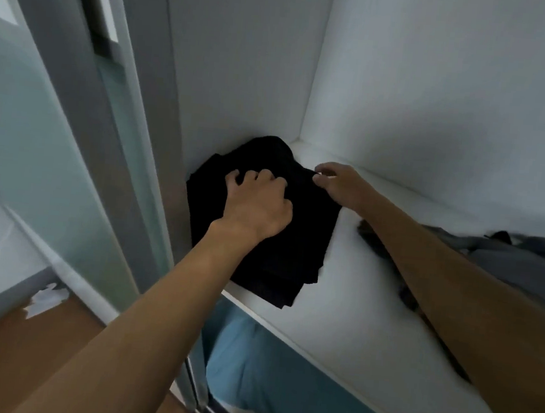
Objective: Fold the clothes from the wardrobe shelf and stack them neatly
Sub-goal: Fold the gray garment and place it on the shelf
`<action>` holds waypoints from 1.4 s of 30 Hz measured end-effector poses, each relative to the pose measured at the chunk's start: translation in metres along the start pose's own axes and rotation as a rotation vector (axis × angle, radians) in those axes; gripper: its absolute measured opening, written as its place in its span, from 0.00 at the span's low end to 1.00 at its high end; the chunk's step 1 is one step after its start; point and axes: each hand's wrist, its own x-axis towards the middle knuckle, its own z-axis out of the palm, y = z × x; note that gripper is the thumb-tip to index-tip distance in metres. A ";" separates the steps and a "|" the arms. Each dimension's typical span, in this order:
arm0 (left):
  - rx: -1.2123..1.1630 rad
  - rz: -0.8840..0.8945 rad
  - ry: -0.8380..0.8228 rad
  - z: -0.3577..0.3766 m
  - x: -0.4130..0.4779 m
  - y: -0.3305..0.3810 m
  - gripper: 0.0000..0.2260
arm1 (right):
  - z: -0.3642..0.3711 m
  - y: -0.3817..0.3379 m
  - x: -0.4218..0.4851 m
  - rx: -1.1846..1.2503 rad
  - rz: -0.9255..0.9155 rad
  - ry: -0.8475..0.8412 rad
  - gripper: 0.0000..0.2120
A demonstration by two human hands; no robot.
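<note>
A stack of folded black clothes (pixel 276 256) lies in the left back corner of the white wardrobe shelf (pixel 372 297), against the side wall. My left hand (pixel 258 205) sits on top of the stack with its fingers curled into the black cloth. My right hand (pixel 339 184) is at the stack's right back edge, thumb and forefinger pinching the cloth there. A loose heap of grey clothes (pixel 516 264) lies on the shelf at the right, partly hidden behind my right forearm.
The wardrobe's white back wall (pixel 439 89) and side wall (pixel 238 55) close in the shelf. A sliding door with a frosted pane (pixel 84 124) stands at the left. Blue fabric (pixel 266 377) shows below the shelf. Wooden floor (pixel 21 349) lies at lower left.
</note>
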 end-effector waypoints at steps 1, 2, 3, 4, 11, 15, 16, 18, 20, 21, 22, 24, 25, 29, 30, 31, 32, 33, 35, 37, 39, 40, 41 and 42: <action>-0.102 0.058 0.049 0.002 0.001 0.009 0.19 | -0.010 0.003 -0.012 0.021 -0.001 0.067 0.14; -0.231 0.126 0.091 0.004 -0.001 0.021 0.18 | -0.021 0.007 -0.027 0.024 -0.002 0.120 0.12; -0.370 0.197 0.106 0.009 -0.004 0.034 0.17 | -0.034 0.012 -0.044 0.001 -0.003 0.167 0.11; -0.509 0.265 0.089 0.015 -0.007 0.048 0.16 | -0.046 0.018 -0.062 -0.039 -0.002 0.218 0.10; -0.804 0.422 -0.315 0.060 -0.025 0.134 0.15 | -0.128 0.096 -0.219 -0.220 0.302 0.524 0.06; -0.772 0.467 -0.396 0.076 -0.035 0.164 0.05 | -0.147 0.152 -0.297 -0.315 0.649 0.280 0.28; -0.743 0.460 -0.384 0.079 -0.035 0.171 0.08 | -0.149 0.161 -0.310 -0.309 0.686 0.277 0.29; -0.638 0.406 -0.389 0.082 -0.034 0.181 0.23 | -0.151 0.175 -0.325 -0.312 0.696 0.313 0.28; -0.470 0.347 -0.361 0.085 -0.034 0.189 0.32 | -0.155 0.184 -0.328 -0.352 0.644 0.337 0.30; -0.399 0.339 -0.323 0.085 -0.034 0.193 0.28 | -0.157 0.188 -0.328 -0.381 0.614 0.350 0.32; -0.351 0.356 -0.285 0.085 -0.036 0.198 0.21 | -0.159 0.191 -0.328 -0.417 0.601 0.372 0.34; -0.344 0.456 -0.331 0.079 -0.042 0.205 0.08 | -0.168 0.202 -0.327 -0.512 0.620 0.416 0.37; -0.382 0.517 -0.428 0.075 -0.046 0.209 0.05 | -0.174 0.208 -0.327 -0.547 0.643 0.417 0.37; -0.273 0.678 -0.932 0.050 -0.073 0.220 0.03 | -0.183 0.233 -0.325 -0.564 0.630 0.475 0.24; -0.180 0.663 -0.988 0.044 -0.078 0.223 0.02 | -0.182 0.238 -0.323 -0.538 0.592 0.543 0.19; -0.119 0.620 -0.998 0.041 -0.082 0.227 0.04 | -0.181 0.243 -0.322 -0.483 0.555 0.620 0.16; -0.122 0.552 -0.958 0.039 -0.085 0.230 0.08 | -0.180 0.245 -0.320 -0.406 0.514 0.696 0.15; -0.192 0.466 -0.874 0.038 -0.088 0.236 0.12 | -0.180 0.246 -0.319 -0.317 0.460 0.763 0.16; -0.423 0.295 -0.582 0.038 -0.090 0.251 0.15 | -0.185 0.241 -0.320 -0.164 0.269 0.859 0.17; -0.664 0.150 -0.302 0.037 -0.091 0.269 0.15 | -0.191 0.227 -0.328 -0.095 -0.014 0.906 0.16; -1.055 -0.028 -0.406 0.029 -0.088 0.288 0.21 | -0.191 0.203 -0.347 -0.141 -0.272 0.835 0.18; -1.231 -0.084 -0.583 0.024 -0.085 0.297 0.27 | -0.188 0.190 -0.360 -0.193 -0.375 0.742 0.20; -1.336 -0.104 -0.767 0.018 -0.084 0.306 0.32 | -0.181 0.178 -0.373 -0.252 -0.463 0.620 0.21; -1.363 -0.077 -0.929 0.017 -0.087 0.313 0.31 | -0.170 0.167 -0.387 -0.317 -0.537 0.492 0.21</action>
